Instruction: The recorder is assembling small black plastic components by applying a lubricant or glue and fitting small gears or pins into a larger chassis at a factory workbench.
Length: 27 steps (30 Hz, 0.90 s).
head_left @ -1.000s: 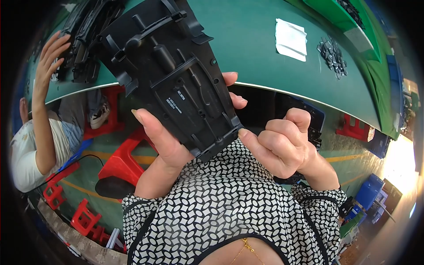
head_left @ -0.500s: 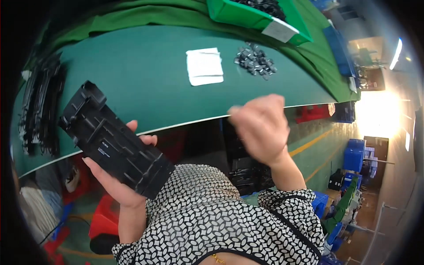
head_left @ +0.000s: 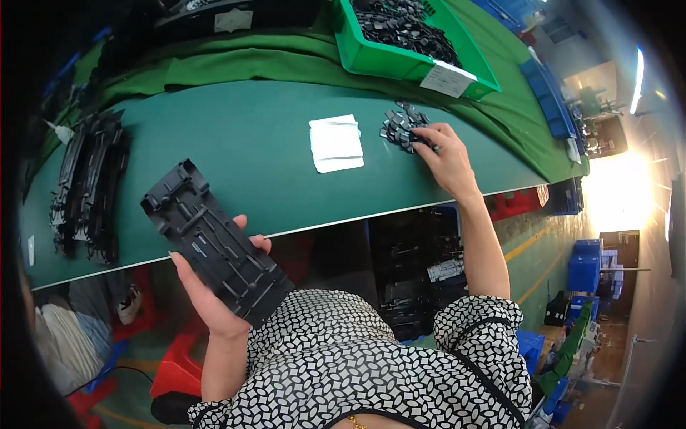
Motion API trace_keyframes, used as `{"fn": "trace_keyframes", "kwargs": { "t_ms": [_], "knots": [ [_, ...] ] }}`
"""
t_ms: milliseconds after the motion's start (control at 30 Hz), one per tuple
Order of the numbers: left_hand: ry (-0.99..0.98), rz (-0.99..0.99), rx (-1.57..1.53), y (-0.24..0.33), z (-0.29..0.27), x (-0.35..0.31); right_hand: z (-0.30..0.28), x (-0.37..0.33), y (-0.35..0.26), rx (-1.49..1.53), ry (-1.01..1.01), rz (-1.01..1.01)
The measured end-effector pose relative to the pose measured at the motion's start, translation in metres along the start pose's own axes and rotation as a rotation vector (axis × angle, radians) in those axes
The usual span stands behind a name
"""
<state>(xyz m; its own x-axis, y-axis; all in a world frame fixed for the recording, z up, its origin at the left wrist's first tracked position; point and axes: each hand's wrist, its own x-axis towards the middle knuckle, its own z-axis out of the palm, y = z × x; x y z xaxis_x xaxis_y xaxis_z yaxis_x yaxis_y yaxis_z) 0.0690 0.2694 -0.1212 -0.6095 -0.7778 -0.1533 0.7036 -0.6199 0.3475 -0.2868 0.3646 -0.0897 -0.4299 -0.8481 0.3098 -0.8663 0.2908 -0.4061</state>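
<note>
My left hand (head_left: 214,293) grips a long black moulded plastic panel (head_left: 211,239) from below, holding it over the near edge of the green table (head_left: 236,157). My right hand (head_left: 446,161) reaches out across the table and its fingertips touch a small pile of black plastic clips (head_left: 401,127). Whether a clip is pinched between the fingers I cannot tell. A white folded paper (head_left: 336,143) lies just left of the pile.
A green bin (head_left: 386,61) full of black parts stands at the back right. A stack of black panels (head_left: 89,186) lies at the table's left end. Red stools (head_left: 179,372) and black crates (head_left: 414,272) sit below the table.
My right hand has gone from a fist near my body out to the pile of clips. The left hand lowered the panel toward the table edge. The view has tilted onto the table.
</note>
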Motion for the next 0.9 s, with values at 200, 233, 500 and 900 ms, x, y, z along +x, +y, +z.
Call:
{"fn": "trace_keyframes", "kwargs": {
  "t_ms": [200,233,500,900],
  "knots": [
    [0.094,-0.075,0.018,0.009,0.007,0.001,-0.001,0.017,-0.007,0.021,-0.075,-0.088],
    [0.047,-0.059,0.037,0.009,0.003,0.002,0.001,0.017,-0.009,0.042,-0.069,-0.083],
    [0.014,-0.095,-0.044,0.006,-0.008,0.005,-0.001,0.005,0.012,0.048,-0.040,-0.066],
    [0.005,-0.039,-0.058,0.009,-0.003,-0.009,0.011,0.013,0.019,0.544,-0.045,0.215]
  ]
}}
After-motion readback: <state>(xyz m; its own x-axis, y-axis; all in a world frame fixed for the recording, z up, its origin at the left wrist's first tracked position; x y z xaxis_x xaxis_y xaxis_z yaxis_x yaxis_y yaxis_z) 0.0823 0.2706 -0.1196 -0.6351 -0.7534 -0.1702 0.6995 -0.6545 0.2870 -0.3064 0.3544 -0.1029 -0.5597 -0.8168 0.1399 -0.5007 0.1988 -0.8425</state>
